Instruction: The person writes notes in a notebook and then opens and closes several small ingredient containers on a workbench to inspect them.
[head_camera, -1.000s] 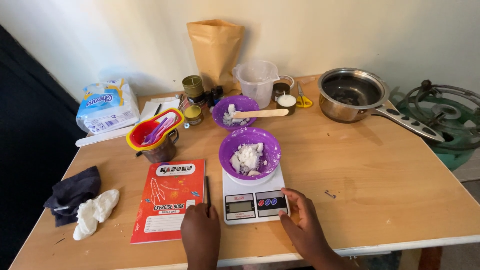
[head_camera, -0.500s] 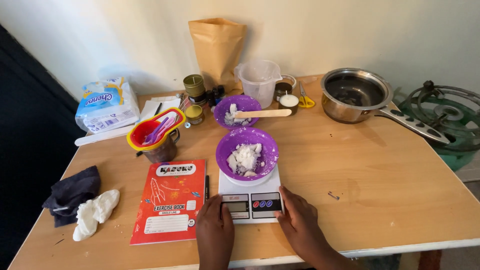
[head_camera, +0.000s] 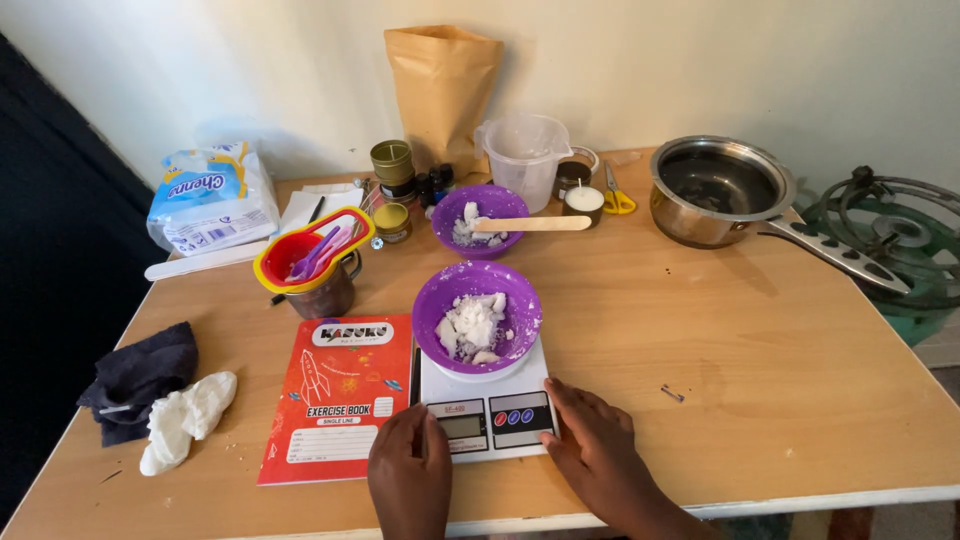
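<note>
A white digital kitchen scale (head_camera: 487, 408) sits near the table's front edge with a purple bowl (head_camera: 478, 315) of white chunks on it. My left hand (head_camera: 411, 470) rests at the scale's front left corner, fingers curled, touching its edge. My right hand (head_camera: 597, 452) lies flat on the table at the scale's front right corner, fingertips against its side. Neither hand holds anything. Behind stands a second purple bowl (head_camera: 478, 222) of white chunks with a wooden stick (head_camera: 532, 224) laid across it.
A red exercise book (head_camera: 340, 394) and a pen lie left of the scale. Further left are a dark cloth (head_camera: 139, 375) and a white glove. A metal cup holds nested measuring cups (head_camera: 313, 256). At the back: tins, plastic jug (head_camera: 527, 158), paper bag, tissue pack. Right: saucepan (head_camera: 722, 190), gas burner.
The view has shifted slightly. My left hand has moved from the exercise book's edge to the scale's front left corner. My right hand stays beside the scale's right corner.
</note>
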